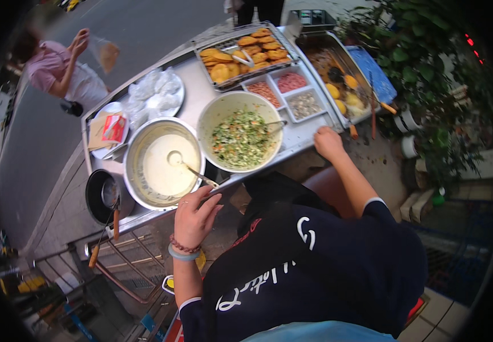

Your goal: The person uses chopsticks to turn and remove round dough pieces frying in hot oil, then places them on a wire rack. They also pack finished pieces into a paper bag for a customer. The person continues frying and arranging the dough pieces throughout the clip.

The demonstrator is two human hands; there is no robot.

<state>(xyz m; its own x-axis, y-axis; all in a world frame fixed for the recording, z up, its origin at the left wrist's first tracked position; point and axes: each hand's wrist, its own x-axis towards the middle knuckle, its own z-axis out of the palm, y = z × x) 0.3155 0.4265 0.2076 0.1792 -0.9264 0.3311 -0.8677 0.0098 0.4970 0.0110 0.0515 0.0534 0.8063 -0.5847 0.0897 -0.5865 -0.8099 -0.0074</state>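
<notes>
My left hand [195, 218], with a bracelet and a bangle at its wrist, is at the cart's near edge, fingers apart and holding nothing. Just above its fingertips is the handle end of a metal ladle [199, 174], whose bowl rests in the pale batter [161, 156] of a metal basin [131, 171]. To the right, a white bowl [206, 145] holds a chopped vegetable mixture [240, 137] with a metal spoon [275, 123]. My right hand [328, 142] is curled at the cart's near right edge; whether it grips the edge cannot be told.
Beyond lie a rack of fried cakes [221, 72], a divided tray [287, 99] of toppings and a pan [336, 38] of simmering food. Plastic bags [154, 92] sit on a plate. A dark pot [97, 199] hangs at the left. A person [52, 66] stands beyond the cart.
</notes>
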